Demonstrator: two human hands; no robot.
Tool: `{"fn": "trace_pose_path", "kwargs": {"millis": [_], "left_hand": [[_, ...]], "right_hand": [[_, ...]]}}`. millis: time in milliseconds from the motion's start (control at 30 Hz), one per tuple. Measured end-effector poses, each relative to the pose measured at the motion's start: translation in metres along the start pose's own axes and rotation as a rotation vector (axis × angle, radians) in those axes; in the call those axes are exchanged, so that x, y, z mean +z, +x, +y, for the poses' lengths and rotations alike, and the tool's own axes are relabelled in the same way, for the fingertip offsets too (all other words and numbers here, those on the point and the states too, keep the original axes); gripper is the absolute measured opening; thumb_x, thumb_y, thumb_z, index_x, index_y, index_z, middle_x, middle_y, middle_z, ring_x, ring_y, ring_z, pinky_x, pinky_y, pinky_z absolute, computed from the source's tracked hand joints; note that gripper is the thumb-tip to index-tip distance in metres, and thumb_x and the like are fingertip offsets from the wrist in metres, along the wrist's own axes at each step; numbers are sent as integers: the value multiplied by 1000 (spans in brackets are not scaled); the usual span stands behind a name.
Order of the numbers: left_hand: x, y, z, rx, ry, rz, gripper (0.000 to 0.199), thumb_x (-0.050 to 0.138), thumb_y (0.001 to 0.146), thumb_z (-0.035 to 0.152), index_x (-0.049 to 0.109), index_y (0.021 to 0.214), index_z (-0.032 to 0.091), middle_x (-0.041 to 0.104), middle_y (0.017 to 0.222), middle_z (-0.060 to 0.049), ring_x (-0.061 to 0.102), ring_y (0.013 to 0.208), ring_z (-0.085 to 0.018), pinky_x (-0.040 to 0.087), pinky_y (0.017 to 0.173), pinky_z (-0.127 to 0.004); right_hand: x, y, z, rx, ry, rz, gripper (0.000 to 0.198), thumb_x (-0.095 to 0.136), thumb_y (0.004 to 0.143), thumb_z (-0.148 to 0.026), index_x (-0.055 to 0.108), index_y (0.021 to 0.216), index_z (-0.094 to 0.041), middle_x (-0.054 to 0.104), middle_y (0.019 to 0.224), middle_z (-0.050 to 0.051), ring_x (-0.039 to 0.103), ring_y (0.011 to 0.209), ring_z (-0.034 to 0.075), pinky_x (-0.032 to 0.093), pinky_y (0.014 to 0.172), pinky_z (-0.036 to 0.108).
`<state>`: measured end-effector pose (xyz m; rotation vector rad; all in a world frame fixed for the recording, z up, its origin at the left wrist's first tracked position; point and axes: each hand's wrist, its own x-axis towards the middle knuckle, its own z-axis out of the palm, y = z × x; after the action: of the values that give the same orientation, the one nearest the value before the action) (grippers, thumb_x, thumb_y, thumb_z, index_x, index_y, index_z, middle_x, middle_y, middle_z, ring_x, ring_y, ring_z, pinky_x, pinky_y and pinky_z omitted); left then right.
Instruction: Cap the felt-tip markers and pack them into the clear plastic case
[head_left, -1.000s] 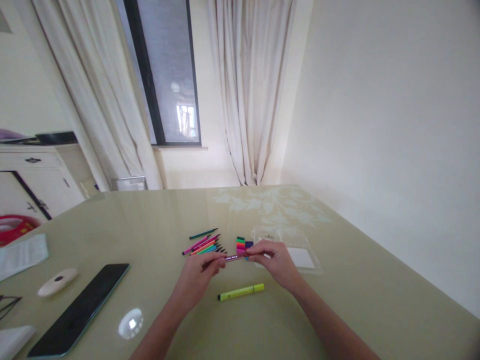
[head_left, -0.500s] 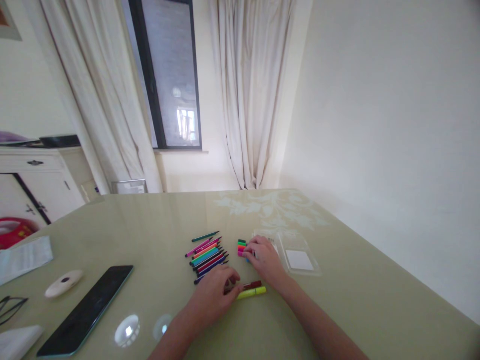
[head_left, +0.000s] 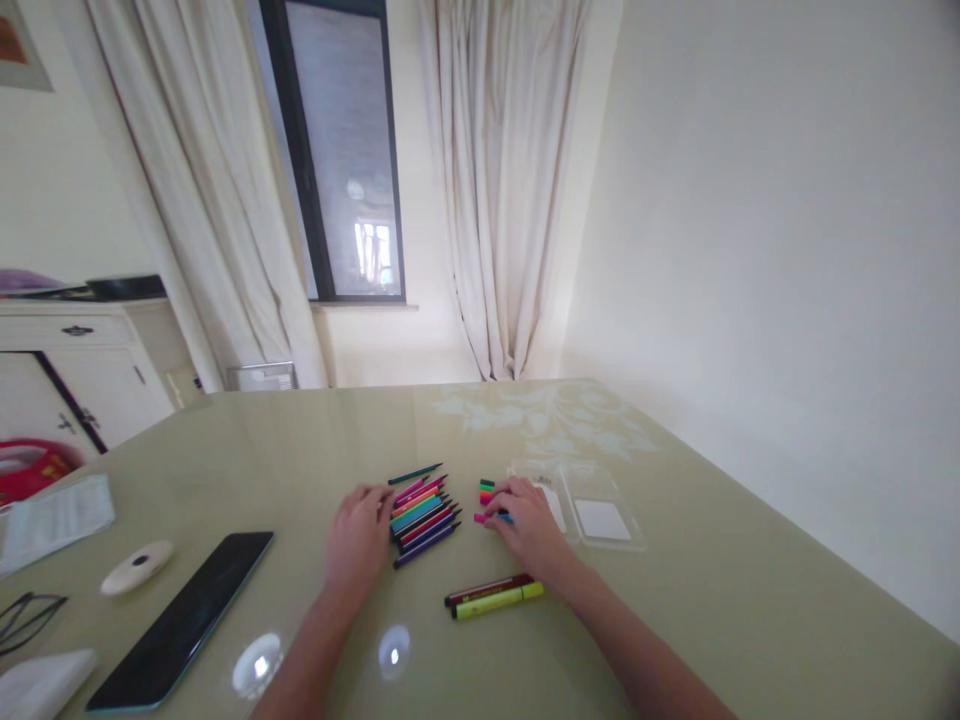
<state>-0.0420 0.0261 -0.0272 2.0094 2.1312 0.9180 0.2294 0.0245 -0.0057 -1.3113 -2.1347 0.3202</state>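
Uncapped felt-tip pens (head_left: 424, 518) of several colours lie side by side on the table. My left hand (head_left: 361, 528) is at their left ends, its fingers closed around the end of a pink felt-tip pen (head_left: 409, 491). A pink pen cap (head_left: 480, 518) is pinched between the thumb and fingers of my right hand (head_left: 527, 520). Beside those fingers are more coloured caps (head_left: 487, 491), partly covered by the hand. Nearer to me lie two capped pens, a dark red one (head_left: 484, 590) and a yellow one (head_left: 499, 601), touching neither hand.
An open clear plastic case (head_left: 634, 530) with white card lies behind and right of my right hand. To the left are a black phone (head_left: 184, 620), a white oval object (head_left: 137, 568), glasses (head_left: 30, 620) and a pale folded sheet (head_left: 60, 520). A wall (head_left: 787, 300) runs along the right.
My left hand has left the yellow and dark red pens and moved up and left to the uncapped pens. A pink cap now shows apart from the others in my right fingers.
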Motion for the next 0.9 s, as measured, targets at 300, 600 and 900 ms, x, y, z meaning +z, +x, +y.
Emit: {"fn": "trace_pose_path", "kwargs": {"millis": [300,600,900], "left_hand": [[-6,4,-27,-145,-78,-2,34,47,94,45,73,97,23,76,99,-9,71,92,-30,52,82,-41],[-3,-7,32,-30,-855,-176,44,73,79,57,74,102,19,80,102,-9,75,93,-26,61,84,-36],[-10,-11,42,-94,-955,-174,47,81,70,58,76,97,19,81,99,-9,77,91,-27,63,83,-37]], "right_hand": [[-16,-9,-1,43,414,67,16,63,95,-37,71,95,-23,78,92,2,70,86,19,50,80,29],[-25,-2,9,91,533,305,19,65,92,-36,77,94,-22,77,91,4,67,83,19,49,75,30],[-25,-4,10,86,541,285,16,66,91,-33,78,93,-23,77,91,4,67,82,20,50,76,31]]}}
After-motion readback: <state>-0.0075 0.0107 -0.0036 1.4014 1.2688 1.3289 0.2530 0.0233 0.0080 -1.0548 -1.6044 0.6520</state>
